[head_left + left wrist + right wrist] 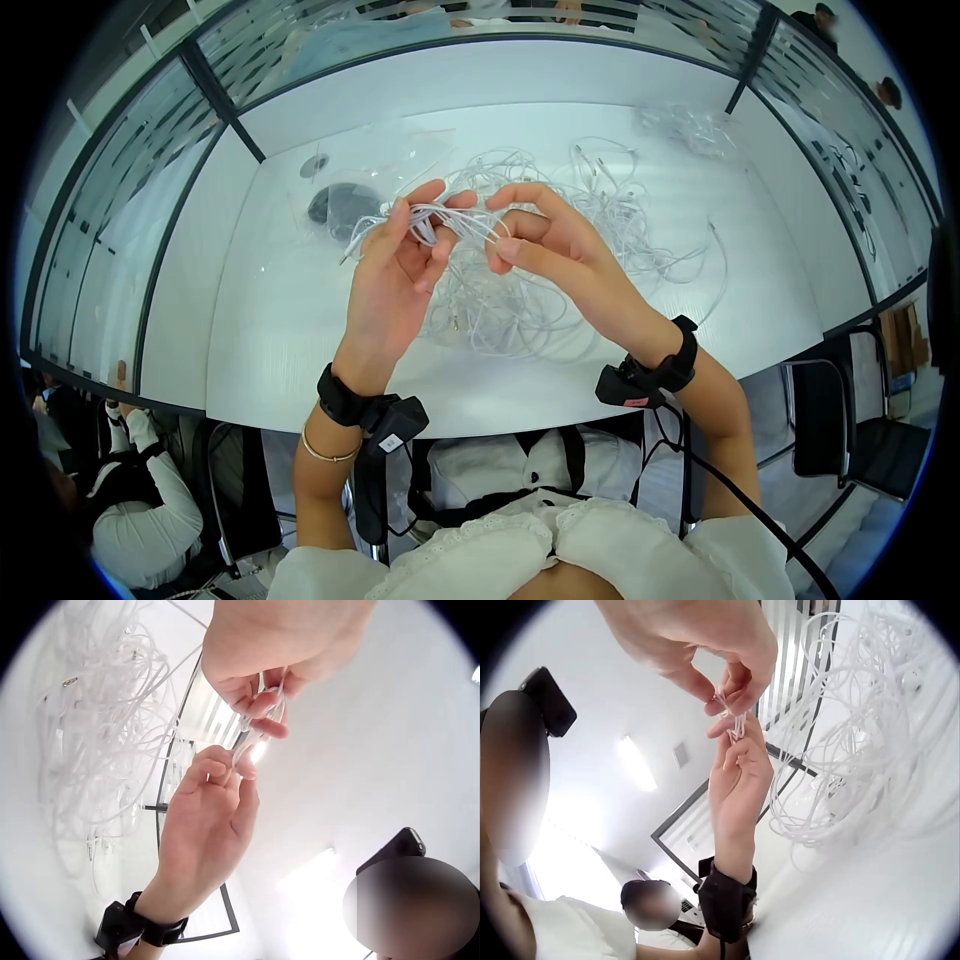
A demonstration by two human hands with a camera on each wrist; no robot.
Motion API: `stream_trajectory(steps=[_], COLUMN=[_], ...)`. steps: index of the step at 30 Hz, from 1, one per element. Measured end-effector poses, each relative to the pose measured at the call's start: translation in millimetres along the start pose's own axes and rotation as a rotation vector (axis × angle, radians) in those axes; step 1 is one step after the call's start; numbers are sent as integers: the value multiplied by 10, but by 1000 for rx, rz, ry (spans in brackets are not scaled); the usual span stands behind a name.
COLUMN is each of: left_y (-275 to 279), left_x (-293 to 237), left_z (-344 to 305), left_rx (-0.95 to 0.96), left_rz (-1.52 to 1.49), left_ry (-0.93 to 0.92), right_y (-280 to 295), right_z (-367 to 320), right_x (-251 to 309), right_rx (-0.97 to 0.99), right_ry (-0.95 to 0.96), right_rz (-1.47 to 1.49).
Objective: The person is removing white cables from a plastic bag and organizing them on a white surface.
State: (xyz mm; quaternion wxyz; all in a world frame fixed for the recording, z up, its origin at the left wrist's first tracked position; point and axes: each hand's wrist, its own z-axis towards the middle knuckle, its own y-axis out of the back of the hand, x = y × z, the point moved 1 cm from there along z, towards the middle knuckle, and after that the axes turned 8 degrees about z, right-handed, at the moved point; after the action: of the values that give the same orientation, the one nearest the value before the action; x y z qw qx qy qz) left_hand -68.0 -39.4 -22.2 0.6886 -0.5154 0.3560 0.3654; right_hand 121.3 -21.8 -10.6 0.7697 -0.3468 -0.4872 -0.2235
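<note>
A coiled bundle of thin white cable (425,222) is held up above the table between both hands. My left hand (392,285) has its fingers curled round the bundle, palm turned up. Thumb and fingers of my right hand (570,255) pinch the bundle's right end. In the right wrist view the right hand (705,637) pinches the white strands (736,720), and the left hand (739,780) holds them from below. Behind and beneath the hands lies a tangled heap of white cables (510,310) on the table.
The white table (290,350) has low panels round its back and sides. Clear plastic bags (690,130) lie at the back right, and a dark round item (345,205) lies under plastic at the left. Another person (150,510) sits at the lower left; black chairs (890,455) stand at the right.
</note>
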Motion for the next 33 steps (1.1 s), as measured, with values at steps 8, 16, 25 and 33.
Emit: stream_trajectory(steps=[8,16,25,33], left_y=[79,31,-28,-81], left_x=[58,0,18,-1], left_z=[-12,-34,-5,-8], left_rx=[147,214,202,224], left_rz=[-191,-147,-135,98], left_ry=[-2,77,32,18], right_y=[59,115,109,114], right_z=[35,26,54,54], right_x=[-75,-62,67,-10], right_rx=[-15,-84,-81,-62], right_ry=[-162,-150,-165,31], right_rz=[-34,-28,3,-345])
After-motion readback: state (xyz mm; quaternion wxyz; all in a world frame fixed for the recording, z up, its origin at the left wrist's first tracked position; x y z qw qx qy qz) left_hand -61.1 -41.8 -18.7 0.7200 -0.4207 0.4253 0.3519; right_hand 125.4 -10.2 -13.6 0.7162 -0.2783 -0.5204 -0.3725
